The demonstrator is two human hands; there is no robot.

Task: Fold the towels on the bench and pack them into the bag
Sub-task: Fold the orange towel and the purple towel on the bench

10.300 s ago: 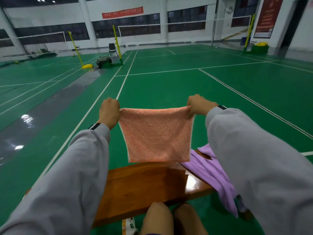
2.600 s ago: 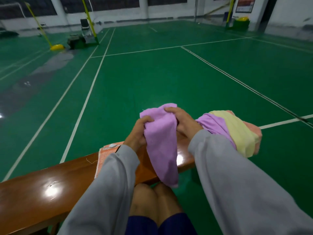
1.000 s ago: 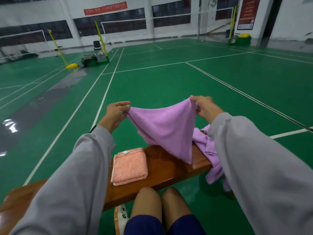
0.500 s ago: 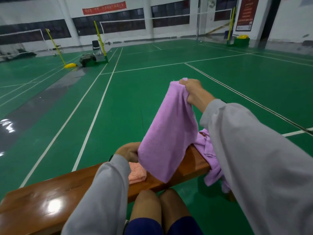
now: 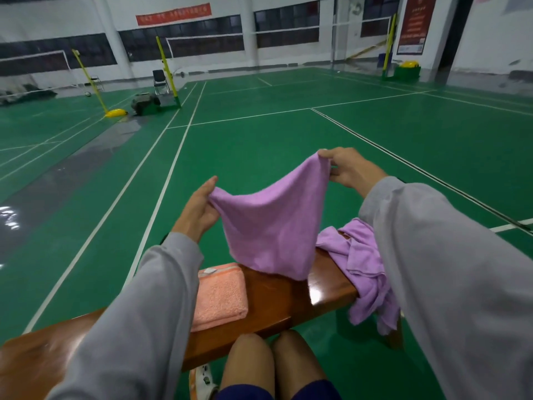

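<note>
Folded orange towel (image 5: 220, 295) flat on wooden bench (image 5: 277, 301). Left hand (image 5: 199, 210) pinches one corner of purple towel (image 5: 274, 226); right hand (image 5: 350, 168) pinches the other, higher. Towel hangs between them, lowest point over the bench. Second purple towel (image 5: 363, 264) crumpled over bench's right end.

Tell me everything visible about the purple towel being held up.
The held purple towel is plain lilac, soft fuzzy cloth, unfolded. It hangs sagging between two corners: the left hand pinches the lower one, the right hand the higher one. Its bottom tip dangles over the wooden bench; whether it touches the wood is unclear.
</note>
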